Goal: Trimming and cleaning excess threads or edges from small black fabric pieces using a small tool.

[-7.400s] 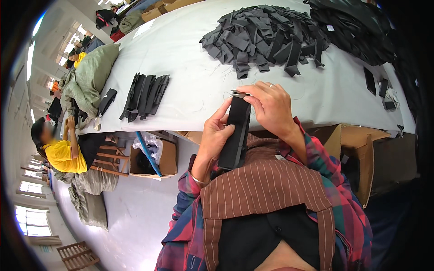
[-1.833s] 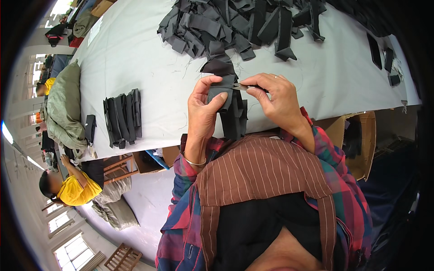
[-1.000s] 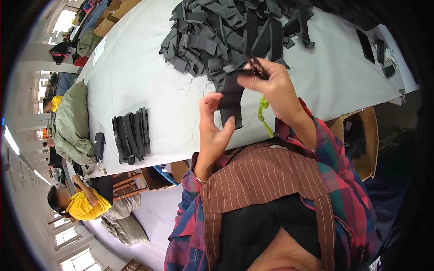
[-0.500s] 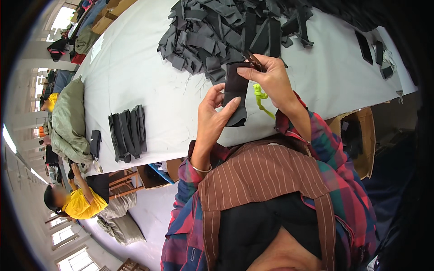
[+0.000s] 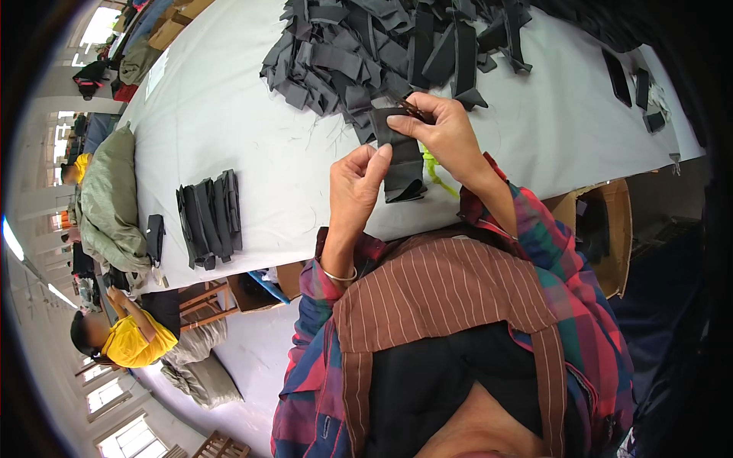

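A folded dark fabric strip [image 5: 403, 169] hangs between my two hands, above the table's near side. My left hand [image 5: 354, 182] pinches its left edge with the thumb uppermost. At the upper end, my right hand [image 5: 452, 139] grips the strip between thumb and fingers. That same hand also keeps hold of a dark, slim metal tool that looks like thread snips [image 5: 414, 111]; its blades are partly hidden. Below my right hand a bright yellow-green cord [image 5: 435, 172] shows. Just beyond my hands lies a heap of loose dark strips [image 5: 343, 65].
To the left, a row of stacked dark strips [image 5: 208, 220] lies on the white-covered table [image 5: 282, 191]. A phone-like black object [image 5: 615, 79] is at the far right. A green sack [image 5: 114, 202] and a person in yellow [image 5: 137, 340] are at left. Beneath the table stands a cardboard box [image 5: 617, 244].
My left hand has shifted up along the strip's edge, its thumb now near the upper part. The strip has turned slightly and moved a little left with my right hand.
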Tool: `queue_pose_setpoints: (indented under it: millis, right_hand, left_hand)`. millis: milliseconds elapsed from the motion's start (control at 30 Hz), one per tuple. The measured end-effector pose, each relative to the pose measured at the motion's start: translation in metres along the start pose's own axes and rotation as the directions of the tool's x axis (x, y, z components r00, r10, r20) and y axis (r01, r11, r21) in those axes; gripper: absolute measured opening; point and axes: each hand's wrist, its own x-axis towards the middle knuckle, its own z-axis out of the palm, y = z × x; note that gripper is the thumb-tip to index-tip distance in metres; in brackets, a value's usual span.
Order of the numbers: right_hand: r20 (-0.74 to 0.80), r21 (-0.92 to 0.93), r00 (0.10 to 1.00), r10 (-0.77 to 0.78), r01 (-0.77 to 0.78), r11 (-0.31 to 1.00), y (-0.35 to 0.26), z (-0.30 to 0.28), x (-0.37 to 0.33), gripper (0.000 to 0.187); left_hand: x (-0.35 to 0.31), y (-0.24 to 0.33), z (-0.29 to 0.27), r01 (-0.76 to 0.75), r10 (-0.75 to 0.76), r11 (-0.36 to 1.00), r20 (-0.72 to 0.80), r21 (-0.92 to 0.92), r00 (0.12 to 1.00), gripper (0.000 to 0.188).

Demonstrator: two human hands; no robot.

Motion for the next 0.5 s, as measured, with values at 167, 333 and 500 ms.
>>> queue_pose_setpoints:
  millis: [167, 333, 500]
  right_hand:
    - [-0.049, -0.221, 0.982, -0.182, 0.167, 0.961, 0.002, 0.001, -0.005, 0.019]
    - [0.069, -0.619, 0.862, -0.501, 0.431, 0.657, -0.012, -0.013, -0.023, 0.027]
    - [0.304, -0.770, 0.751, -0.586, 0.556, 0.313, -0.006, -0.022, -0.029, 0.026]
  left_hand:
    - [0.000, -0.008, 0.002, -0.015, 0.011, 0.998, -0.074, -0.054, 0.997, 0.039]
    - [0.002, -0.015, -0.006, -0.013, 0.006, 0.999, -0.161, -0.045, 0.987, 0.040]
    - [0.001, -0.018, -0.007, 0.020, -0.032, 0.997, -0.161, -0.077, 0.986, 0.041]
